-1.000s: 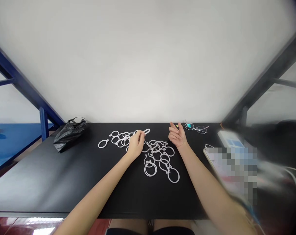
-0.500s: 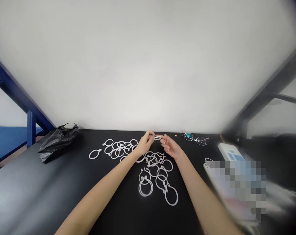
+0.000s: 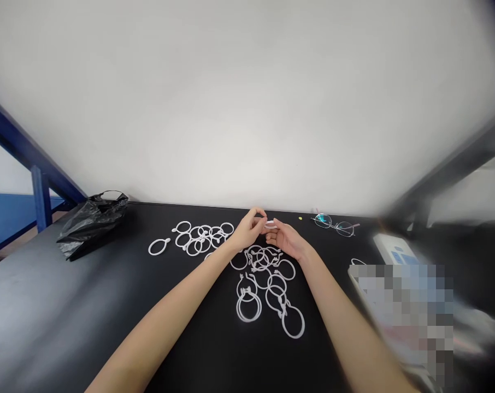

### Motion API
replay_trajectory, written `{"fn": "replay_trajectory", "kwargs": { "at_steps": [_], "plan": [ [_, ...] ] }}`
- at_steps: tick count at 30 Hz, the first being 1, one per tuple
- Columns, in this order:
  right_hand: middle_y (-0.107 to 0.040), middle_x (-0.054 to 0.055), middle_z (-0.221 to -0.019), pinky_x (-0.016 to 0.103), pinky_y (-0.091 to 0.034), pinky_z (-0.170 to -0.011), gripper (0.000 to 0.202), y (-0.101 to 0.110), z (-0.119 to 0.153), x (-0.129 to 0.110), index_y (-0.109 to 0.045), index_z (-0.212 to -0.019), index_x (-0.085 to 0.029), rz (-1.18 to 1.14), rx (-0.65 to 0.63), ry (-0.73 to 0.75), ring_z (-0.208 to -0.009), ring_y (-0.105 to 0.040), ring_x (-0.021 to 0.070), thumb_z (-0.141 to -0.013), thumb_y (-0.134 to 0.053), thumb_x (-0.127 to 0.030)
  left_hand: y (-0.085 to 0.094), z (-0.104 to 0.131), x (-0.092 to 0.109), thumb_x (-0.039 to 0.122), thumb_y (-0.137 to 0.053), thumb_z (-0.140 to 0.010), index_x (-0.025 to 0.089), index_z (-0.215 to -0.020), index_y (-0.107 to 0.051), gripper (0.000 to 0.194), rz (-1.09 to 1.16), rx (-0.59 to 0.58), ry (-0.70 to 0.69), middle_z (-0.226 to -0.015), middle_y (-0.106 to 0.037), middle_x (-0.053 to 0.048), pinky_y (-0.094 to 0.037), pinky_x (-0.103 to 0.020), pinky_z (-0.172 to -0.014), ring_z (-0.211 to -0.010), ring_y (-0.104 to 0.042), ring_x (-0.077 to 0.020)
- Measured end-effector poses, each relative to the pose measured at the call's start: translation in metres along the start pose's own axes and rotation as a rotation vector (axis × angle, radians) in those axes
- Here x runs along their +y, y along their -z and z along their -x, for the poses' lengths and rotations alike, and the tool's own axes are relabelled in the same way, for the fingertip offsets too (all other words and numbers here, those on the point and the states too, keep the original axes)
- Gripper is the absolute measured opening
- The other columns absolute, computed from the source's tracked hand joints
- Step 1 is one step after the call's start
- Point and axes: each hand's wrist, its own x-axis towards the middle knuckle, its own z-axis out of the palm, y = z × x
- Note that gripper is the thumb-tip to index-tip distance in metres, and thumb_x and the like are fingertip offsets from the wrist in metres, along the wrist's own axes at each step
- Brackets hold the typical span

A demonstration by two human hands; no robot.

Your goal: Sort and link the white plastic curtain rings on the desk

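A white ring (image 3: 271,225) is held between my two hands above the far part of the black table (image 3: 206,349). My left hand (image 3: 251,226) pinches its left side with thumb and fingers. On its right side, my right hand (image 3: 286,238) grips it, with the other fingers curled below. Several closed-looking white rings (image 3: 199,240) lie overlapping to the left of my hands, with one ring (image 3: 158,247) apart at their left. Nearer to me, between my forearms, is another group of white rings (image 3: 276,285), some with open clasps.
A crumpled black plastic bag (image 3: 94,224) lies at the far left. Glasses (image 3: 333,225) and a small yellow piece (image 3: 300,218) are at the back right. A white box (image 3: 397,250) and a partly pixelated phone-like object (image 3: 364,295) are on the right. A white wall stands behind.
The view has shifted slightly. The ring now looks flatter between my hands, and my right fingers have closed in nearer to my left hand.
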Motion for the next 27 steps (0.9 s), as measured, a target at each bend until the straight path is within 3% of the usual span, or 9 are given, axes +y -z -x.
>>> {"fn": "replay_trajectory", "kwargs": {
  "at_steps": [4,7,10,13,16,18,21,24,27],
  "plan": [
    [-0.074,0.005,-0.074,0.022,-0.058,-0.061,0.02,0.0,0.001,0.001,-0.073,-0.084,-0.014,0.012,0.034,0.027,-0.06,-0.067,0.0102,-0.077,-0.077,-0.033,-0.002,-0.002,0.005,0.023,-0.041,-0.094,0.02,-0.098,-0.039,0.006,-0.1,0.045,0.06,-0.051,-0.036,0.011,-0.031,-0.023,-0.052,-0.049,-0.037,-0.0087],
    [-0.075,0.004,-0.076,0.021,-0.058,-0.065,0.021,0.0,0.002,0.002,-0.074,-0.088,-0.014,0.007,0.03,0.045,-0.063,-0.068,0.0097,-0.073,-0.08,-0.028,0.006,-0.004,0.024,0.017,-0.037,-0.094,0.021,-0.1,-0.039,0.007,-0.309,0.015,0.094,-0.052,-0.042,0.01,-0.037,-0.023,-0.056,-0.052,-0.043,-0.0096],
    [-0.075,0.004,-0.082,0.021,-0.058,-0.071,0.027,-0.001,0.003,0.001,-0.074,-0.098,-0.014,-0.001,0.022,0.038,-0.068,-0.069,0.0095,-0.073,-0.079,-0.022,0.036,-0.005,0.053,0.017,-0.041,-0.092,0.021,-0.097,-0.046,0.008,-0.414,-0.009,0.103,-0.057,-0.053,0.006,-0.036,-0.024,-0.055,-0.053,-0.046,-0.0103],
    [-0.075,0.004,-0.082,0.022,-0.058,-0.074,0.026,-0.003,0.004,-0.002,-0.073,-0.101,-0.014,-0.007,0.041,0.029,-0.071,-0.069,0.0101,-0.077,-0.075,-0.023,0.08,0.001,0.08,0.017,-0.05,-0.086,0.02,-0.09,-0.053,0.006,-0.575,0.036,0.123,-0.056,-0.06,0.004,-0.036,-0.026,-0.056,-0.052,-0.05,-0.0131],
    [-0.075,0.005,-0.084,0.024,-0.058,-0.076,0.023,-0.004,0.005,-0.003,-0.073,-0.1,-0.015,0.0,0.044,0.031,-0.074,-0.069,0.011,-0.079,-0.073,-0.024,0.118,0.01,0.098,0.02,-0.049,-0.081,0.021,-0.08,-0.055,0.006,-1.034,0.09,0.38,-0.055,-0.066,0.0,-0.037,-0.027,-0.055,-0.055,-0.057,-0.018],
    [-0.075,0.005,-0.085,0.024,-0.057,-0.077,0.023,-0.004,0.006,-0.003,-0.073,-0.1,-0.016,-0.002,0.052,0.035,-0.075,-0.069,0.0112,-0.08,-0.073,-0.025,0.133,0.016,0.106,0.023,-0.05,-0.076,0.02,-0.077,-0.06,0.01,-1.113,-0.028,0.616,-0.066,-0.073,-0.004,-0.041,-0.028,-0.059,-0.067,-0.064,-0.0208],
    [-0.075,0.005,-0.084,0.024,-0.057,-0.077,0.02,-0.004,0.006,-0.003,-0.073,-0.099,-0.016,-0.017,0.076,0.029,-0.074,-0.069,0.0112,-0.081,-0.072,-0.024,0.14,0.022,0.113,0.028,-0.054,-0.068,0.021,-0.081,-0.069,0.021,-1.104,-0.199,0.87,-0.081,-0.077,-0.005,-0.045,-0.029,-0.071,-0.088,-0.066,-0.0243],
    [-0.075,0.004,-0.084,0.024,-0.057,-0.078,0.018,-0.004,0.006,-0.003,-0.073,-0.099,-0.017,-0.025,0.089,0.025,-0.074,-0.069,0.0113,-0.082,-0.071,-0.023,0.138,0.023,0.114,0.033,-0.057,-0.064,0.024,-0.085,-0.074,0.028,-1.086,-0.256,0.942,-0.084,-0.077,-0.003,-0.046,-0.032,-0.078,-0.097,-0.064,-0.0268],
    [-0.074,0.004,-0.084,0.024,-0.057,-0.078,0.017,-0.005,0.006,-0.004,-0.073,-0.099,-0.017,-0.031,0.098,0.024,-0.075,-0.069,0.0117,-0.084,-0.068,-0.023,0.138,0.023,0.111,0.034,-0.06,-0.061,0.026,-0.082,-0.076,0.028,-1.069,-0.303,0.947,-0.086,-0.077,-0.003,-0.046,-0.031,-0.078,-0.093,-0.064,-0.0264]
  ]
}}
